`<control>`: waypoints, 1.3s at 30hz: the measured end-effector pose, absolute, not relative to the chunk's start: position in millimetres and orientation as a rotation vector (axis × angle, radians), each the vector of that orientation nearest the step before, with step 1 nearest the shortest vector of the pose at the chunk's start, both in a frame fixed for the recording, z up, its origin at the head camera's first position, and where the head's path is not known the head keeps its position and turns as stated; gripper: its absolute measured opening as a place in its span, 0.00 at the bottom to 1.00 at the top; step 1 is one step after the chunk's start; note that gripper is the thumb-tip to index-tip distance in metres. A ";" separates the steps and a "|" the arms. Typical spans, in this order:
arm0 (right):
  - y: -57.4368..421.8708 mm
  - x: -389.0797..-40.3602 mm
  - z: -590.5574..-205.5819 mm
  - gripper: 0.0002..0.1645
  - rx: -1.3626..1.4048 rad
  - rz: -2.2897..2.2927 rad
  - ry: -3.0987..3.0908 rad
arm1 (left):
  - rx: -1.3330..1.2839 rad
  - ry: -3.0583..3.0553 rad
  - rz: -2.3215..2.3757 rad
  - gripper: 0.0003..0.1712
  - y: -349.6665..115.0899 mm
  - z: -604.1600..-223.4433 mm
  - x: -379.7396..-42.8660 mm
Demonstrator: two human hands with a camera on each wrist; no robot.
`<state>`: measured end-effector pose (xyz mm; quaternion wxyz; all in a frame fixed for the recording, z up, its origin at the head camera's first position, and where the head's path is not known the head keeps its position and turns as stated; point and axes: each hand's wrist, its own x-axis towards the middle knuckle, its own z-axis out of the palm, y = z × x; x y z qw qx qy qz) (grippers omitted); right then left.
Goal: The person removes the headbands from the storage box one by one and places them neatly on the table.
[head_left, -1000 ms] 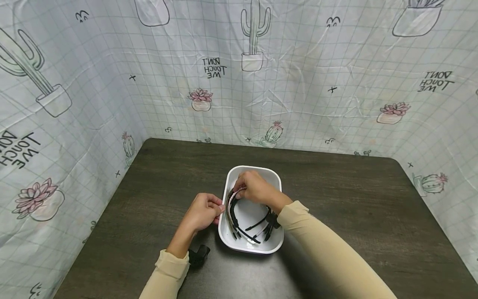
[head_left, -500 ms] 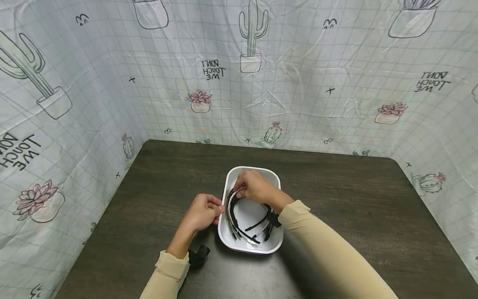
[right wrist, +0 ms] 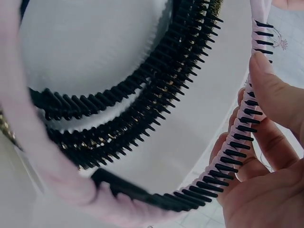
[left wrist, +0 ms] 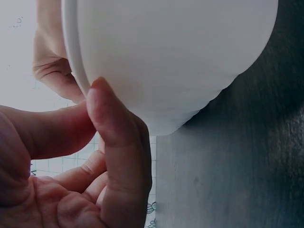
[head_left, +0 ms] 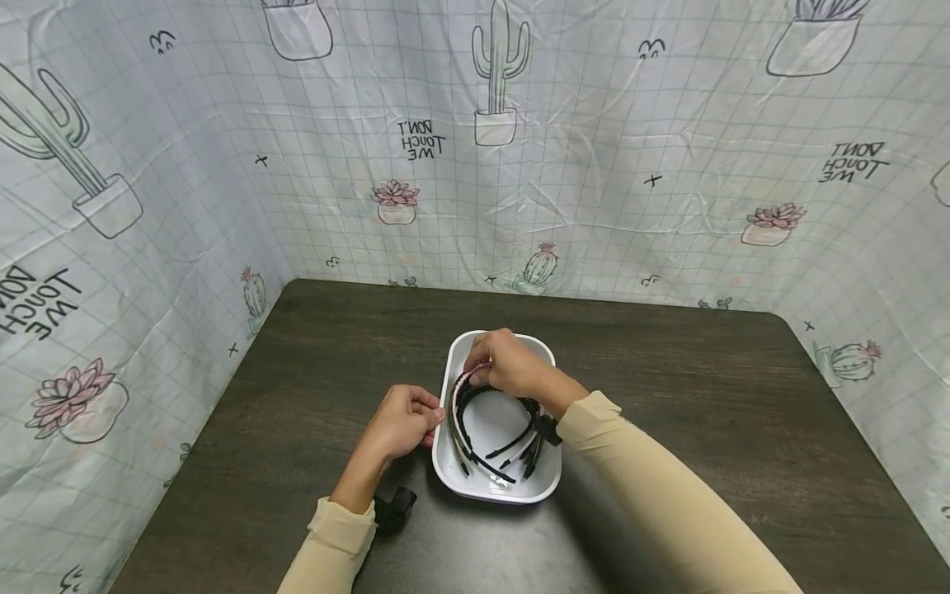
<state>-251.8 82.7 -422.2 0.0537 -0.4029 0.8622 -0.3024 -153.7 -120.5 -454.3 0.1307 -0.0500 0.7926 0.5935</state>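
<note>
A white tub (head_left: 496, 497) with rounded corners stands on the dark table and holds several headbands. My left hand (head_left: 401, 422) pinches its left rim between thumb and finger, seen close in the left wrist view. Inside the tub, my right hand (head_left: 512, 363) pinches a pink headband (right wrist: 61, 175) lined with black teeth. The right wrist view shows this band lifted above the others. Below it lie a black toothed headband (right wrist: 109, 97) and a headband with gold glitter (right wrist: 95, 142). Parts of the headbands at the tub's right side are hidden by my right wrist.
The dark wooden table (head_left: 705, 429) extends around the tub. A pale curtain (head_left: 594, 148) printed with cacti hangs along the back and both sides. A black strap device (head_left: 396, 507) sits at my left wrist.
My right hand has risen slightly toward the back of the tub, bringing the pink headband up with it. My left hand keeps its place on the rim.
</note>
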 end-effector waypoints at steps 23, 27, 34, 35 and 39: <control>103.2 -250.5 -391.6 0.05 -1.163 -0.889 2.671 | -0.114 2.325 1.725 0.06 -115.5 -454.3 -152.5; 114.2 -250.6 -388.6 0.05 -1.158 -0.896 2.685 | -0.119 2.329 1.725 0.06 -115.7 -453.5 -151.8; 130.6 -250.6 -386.0 0.05 -1.125 -0.897 2.707 | -0.127 2.340 1.710 0.07 -116.9 -455.9 -153.5; 132.6 -250.6 -385.8 0.05 -1.126 -0.895 2.710 | -0.129 2.344 1.704 0.07 -117.0 -456.0 -153.5; 139.1 -250.7 -384.9 0.05 -1.123 -0.882 2.722 | -0.135 2.345 1.701 0.07 -117.7 -456.5 -153.1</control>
